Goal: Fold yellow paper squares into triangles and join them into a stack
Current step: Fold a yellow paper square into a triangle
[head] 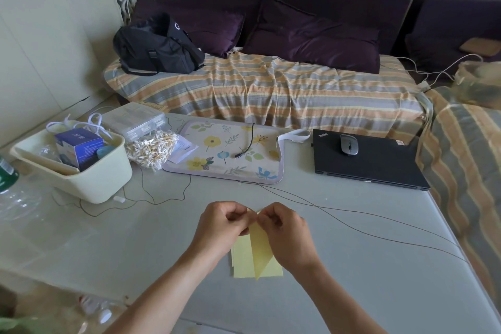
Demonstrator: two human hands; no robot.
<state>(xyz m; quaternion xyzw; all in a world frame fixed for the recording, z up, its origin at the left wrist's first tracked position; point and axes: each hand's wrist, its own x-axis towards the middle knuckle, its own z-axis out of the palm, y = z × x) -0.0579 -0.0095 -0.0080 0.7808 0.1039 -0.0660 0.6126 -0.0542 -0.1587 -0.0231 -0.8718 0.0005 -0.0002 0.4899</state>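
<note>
Hands meet over the near middle of the pale grey table (352, 266): the left hand (217, 228) and the right hand (284, 230) both have fingers curled, pinching the top corner of a folded yellow paper sheet (261, 249) that hangs tilted between them. Beneath it, a small pile of flat yellow paper squares (242, 260) lies on the table. Toward the far edge sit a floral fabric mat (230, 154) and a closed black laptop (371, 163) carrying a grey mouse (349, 144); a cream plastic tub (89, 176) stands at the left edge.
</note>
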